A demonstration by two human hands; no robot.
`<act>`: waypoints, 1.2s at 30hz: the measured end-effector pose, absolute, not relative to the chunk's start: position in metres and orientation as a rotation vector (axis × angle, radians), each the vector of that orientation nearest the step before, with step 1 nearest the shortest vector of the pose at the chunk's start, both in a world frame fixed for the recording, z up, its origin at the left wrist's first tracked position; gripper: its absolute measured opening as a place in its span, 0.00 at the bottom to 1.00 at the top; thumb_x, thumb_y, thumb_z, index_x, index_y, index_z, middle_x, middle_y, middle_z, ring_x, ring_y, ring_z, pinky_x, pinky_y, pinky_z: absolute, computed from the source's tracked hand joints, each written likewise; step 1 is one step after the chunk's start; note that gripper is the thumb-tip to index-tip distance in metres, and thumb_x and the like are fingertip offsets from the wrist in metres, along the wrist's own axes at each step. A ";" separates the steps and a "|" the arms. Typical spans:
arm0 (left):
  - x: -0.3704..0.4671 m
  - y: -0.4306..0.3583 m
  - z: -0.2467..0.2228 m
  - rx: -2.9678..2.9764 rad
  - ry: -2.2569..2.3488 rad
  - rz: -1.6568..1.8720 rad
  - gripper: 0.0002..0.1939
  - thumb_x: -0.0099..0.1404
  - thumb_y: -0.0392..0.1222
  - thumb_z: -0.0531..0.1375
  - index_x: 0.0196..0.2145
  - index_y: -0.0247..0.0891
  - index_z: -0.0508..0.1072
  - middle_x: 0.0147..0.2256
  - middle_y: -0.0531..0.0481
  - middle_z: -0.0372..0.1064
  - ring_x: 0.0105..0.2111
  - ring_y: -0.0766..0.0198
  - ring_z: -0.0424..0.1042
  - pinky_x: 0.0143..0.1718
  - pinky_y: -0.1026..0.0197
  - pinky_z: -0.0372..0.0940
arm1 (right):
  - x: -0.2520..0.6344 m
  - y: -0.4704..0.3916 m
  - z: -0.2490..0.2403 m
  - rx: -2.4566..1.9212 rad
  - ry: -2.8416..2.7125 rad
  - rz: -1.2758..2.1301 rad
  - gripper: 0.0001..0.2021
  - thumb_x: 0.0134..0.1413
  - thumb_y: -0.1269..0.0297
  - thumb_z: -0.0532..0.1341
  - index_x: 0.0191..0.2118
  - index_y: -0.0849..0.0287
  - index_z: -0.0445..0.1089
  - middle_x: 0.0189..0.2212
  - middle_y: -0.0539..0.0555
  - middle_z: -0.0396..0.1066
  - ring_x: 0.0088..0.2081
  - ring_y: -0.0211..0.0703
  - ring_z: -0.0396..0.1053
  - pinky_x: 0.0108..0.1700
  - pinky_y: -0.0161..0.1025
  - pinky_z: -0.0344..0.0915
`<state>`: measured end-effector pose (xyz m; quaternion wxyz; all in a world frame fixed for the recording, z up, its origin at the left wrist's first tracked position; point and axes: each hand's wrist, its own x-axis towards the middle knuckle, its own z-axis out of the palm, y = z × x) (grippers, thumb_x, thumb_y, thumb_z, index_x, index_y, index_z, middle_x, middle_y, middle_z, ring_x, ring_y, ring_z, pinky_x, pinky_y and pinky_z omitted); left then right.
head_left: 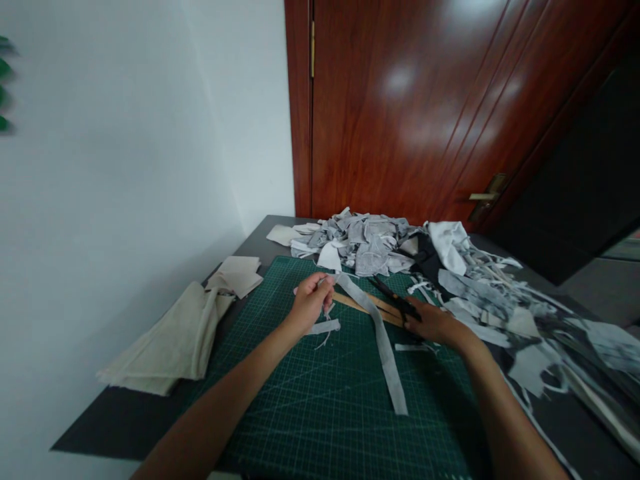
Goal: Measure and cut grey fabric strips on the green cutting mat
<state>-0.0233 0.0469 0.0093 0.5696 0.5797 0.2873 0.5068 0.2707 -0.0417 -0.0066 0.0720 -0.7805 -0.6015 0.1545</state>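
My left hand (313, 303) is closed in a pinch on the upper end of a long grey fabric strip (383, 340). From there the strip runs right and down across the green cutting mat (320, 400). My right hand (431, 322) grips a pair of black scissors (393, 295) by the handles, the blades pointing up and left. Beneath the scissors and the strip lies a wooden ruler (351, 303). A short grey scrap (324, 327) with loose threads rests just below my left hand. Another thin scrap (411, 347) lies below my right hand.
A large heap of grey and white fabric scraps (370, 243) covers the table's back. More cut strips (525, 320) spread along the right side. Folded cream cloth (173, 340) and pale pieces (237, 275) lie on the left, beside the white wall. A brown door (390, 120) stands behind.
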 end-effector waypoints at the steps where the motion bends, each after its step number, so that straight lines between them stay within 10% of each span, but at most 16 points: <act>1: -0.024 0.048 0.008 1.388 0.691 1.214 0.20 0.62 0.58 0.66 0.30 0.37 0.71 0.21 0.56 0.66 0.18 0.70 0.63 0.21 0.66 0.60 | 0.270 -0.042 -0.006 -2.345 -1.818 0.479 0.36 0.54 0.65 0.66 0.69 0.57 0.62 0.61 0.67 0.72 0.60 0.65 0.71 0.58 0.58 0.62; 7: -0.029 0.057 0.001 1.558 0.793 1.389 0.13 0.62 0.51 0.66 0.32 0.38 0.75 0.31 0.48 0.77 0.33 0.58 0.76 0.39 0.59 0.68 | 0.262 -0.040 -0.018 -2.416 -1.686 0.422 0.35 0.57 0.55 0.64 0.67 0.64 0.61 0.57 0.73 0.74 0.58 0.73 0.71 0.54 0.65 0.63; 13: -0.038 0.059 0.004 1.687 0.887 1.519 0.11 0.66 0.50 0.64 0.34 0.40 0.76 0.34 0.48 0.77 0.37 0.56 0.75 0.41 0.58 0.68 | 0.261 -0.037 -0.017 -1.920 -1.386 0.757 0.38 0.53 0.44 0.66 0.65 0.60 0.64 0.31 0.56 0.78 0.36 0.59 0.78 0.36 0.48 0.70; 18: -0.042 0.056 0.014 1.550 0.631 1.411 0.20 0.66 0.61 0.63 0.36 0.39 0.74 0.36 0.46 0.79 0.39 0.53 0.79 0.47 0.52 0.71 | 0.231 -0.047 0.003 -1.392 -1.098 0.940 0.40 0.39 0.37 0.74 0.57 0.55 0.72 0.34 0.54 0.76 0.38 0.52 0.74 0.36 0.42 0.69; 36: -0.054 0.073 0.025 1.373 0.548 1.353 0.27 0.60 0.66 0.66 0.34 0.38 0.67 0.25 0.54 0.70 0.24 0.64 0.74 0.26 0.61 0.71 | 0.145 -0.093 -0.004 -0.904 -1.290 1.588 0.39 0.49 0.44 0.75 0.63 0.50 0.65 0.31 0.50 0.69 0.28 0.40 0.64 0.32 0.38 0.57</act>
